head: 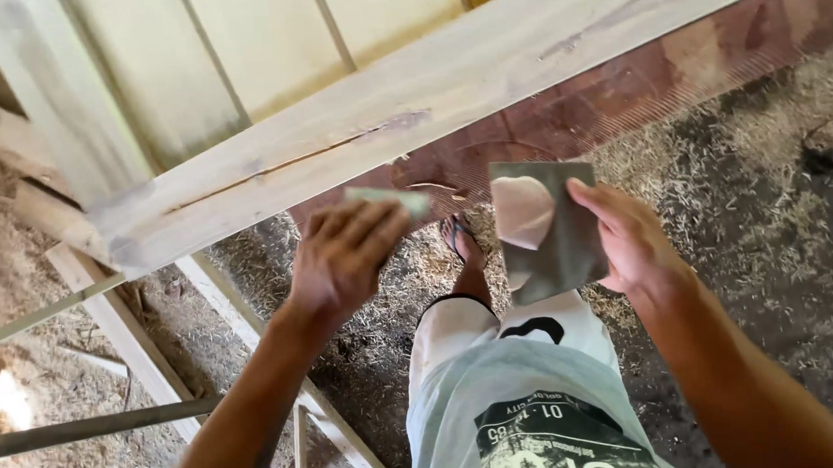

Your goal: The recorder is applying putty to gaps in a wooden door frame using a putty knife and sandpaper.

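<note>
Grasping: left hand (346, 252) a putty scraper (391, 200), right hand (630, 237) a putty-smeared metal plate (555, 241).

No packages, labels, signs, screens — none visible.

Wooden beam (410, 101) pale, matt, planed smooth, one cracked seam. Metal plate (546, 229) at centre dull grey, smeared with pale putty. Floor (737, 179) at right rough with shavings. Cloth shorts (509, 372).
</note>
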